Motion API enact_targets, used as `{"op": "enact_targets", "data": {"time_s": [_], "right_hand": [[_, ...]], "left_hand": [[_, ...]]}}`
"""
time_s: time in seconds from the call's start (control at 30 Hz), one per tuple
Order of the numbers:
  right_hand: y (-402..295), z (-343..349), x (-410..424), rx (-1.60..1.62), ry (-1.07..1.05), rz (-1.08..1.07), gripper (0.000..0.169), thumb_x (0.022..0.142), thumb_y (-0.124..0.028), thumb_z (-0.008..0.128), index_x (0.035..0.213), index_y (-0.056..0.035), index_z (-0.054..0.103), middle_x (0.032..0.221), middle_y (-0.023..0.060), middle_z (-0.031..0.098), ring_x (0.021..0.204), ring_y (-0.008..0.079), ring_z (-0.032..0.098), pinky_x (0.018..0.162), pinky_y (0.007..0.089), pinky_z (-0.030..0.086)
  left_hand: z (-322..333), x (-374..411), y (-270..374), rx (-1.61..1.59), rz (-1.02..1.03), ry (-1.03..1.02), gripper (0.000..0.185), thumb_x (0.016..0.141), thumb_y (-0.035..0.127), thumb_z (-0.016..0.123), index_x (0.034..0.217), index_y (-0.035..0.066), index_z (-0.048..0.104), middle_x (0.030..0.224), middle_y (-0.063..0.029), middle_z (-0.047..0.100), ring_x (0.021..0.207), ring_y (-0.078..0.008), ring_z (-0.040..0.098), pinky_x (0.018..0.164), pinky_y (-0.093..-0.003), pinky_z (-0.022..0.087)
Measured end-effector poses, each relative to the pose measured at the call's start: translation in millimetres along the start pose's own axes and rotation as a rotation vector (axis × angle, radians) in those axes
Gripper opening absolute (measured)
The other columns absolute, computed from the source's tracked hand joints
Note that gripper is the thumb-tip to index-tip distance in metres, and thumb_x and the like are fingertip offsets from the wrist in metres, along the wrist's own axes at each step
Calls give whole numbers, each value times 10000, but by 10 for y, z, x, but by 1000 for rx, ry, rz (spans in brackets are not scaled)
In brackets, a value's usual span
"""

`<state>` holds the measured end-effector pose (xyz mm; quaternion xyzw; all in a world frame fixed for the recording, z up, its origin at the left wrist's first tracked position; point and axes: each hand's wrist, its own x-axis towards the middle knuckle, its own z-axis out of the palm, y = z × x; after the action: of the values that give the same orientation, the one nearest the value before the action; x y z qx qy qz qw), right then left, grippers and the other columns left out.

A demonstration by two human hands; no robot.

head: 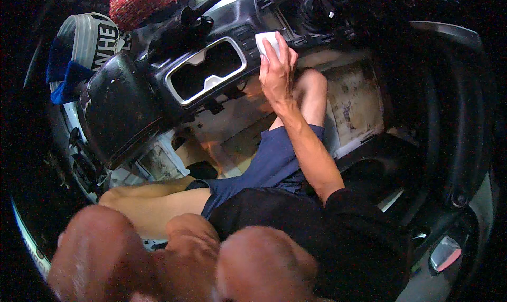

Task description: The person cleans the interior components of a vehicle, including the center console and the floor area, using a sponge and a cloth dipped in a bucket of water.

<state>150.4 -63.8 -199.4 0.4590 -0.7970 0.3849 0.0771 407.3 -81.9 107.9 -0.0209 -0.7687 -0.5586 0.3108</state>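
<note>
My right hand reaches forward and grips a small white pad between thumb and fingers. Whether it is a sponge or a folded cloth cannot be told. The pad rests against the near edge of a black car centre console, to the right of a silver-rimmed cup-holder opening. Large, blurred shapes of skin fill the lower left; they look like my left hand, held very near the camera with its fingers bent. Anything inside it is hidden.
A black armrest rises at the console's left end. Beyond lie a red woven item, a translucent lettered container and a blue cloth. Bare, stained floor shows around my legs. A dark door panel curves at right.
</note>
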Motion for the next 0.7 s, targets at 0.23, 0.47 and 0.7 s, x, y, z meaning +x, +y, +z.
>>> {"op": "enact_targets", "data": {"time_s": [0.23,0.47,0.7], "right_hand": [[75,268,643,-107,-74,-176,404,845,-10,676,1236,-102,720,1454,126,555,1161,364,491,1039,438,413],[89,-305,113,-236,-168,-142,443,810,32,639,1229,-91,712,1475,39,537,1128,344,493,1005,434,428],[144,306,856,-224,-142,-315,345,848,-52,680,1186,-102,725,1419,80,567,1140,364,498,990,461,435]], "left_hand": [[32,-65,9,-39,-15,65,456,1036,414,499,1379,120,563,1373,-122,559,1202,-291,484,1038,-428,372],[18,-21,-140,-226,-13,233,466,1048,441,482,1376,119,562,1373,-118,556,1197,-287,474,1034,-431,364],[-94,-46,-365,-405,44,390,479,1061,467,466,1374,118,562,1374,-114,552,1193,-284,463,1031,-433,355]]}}
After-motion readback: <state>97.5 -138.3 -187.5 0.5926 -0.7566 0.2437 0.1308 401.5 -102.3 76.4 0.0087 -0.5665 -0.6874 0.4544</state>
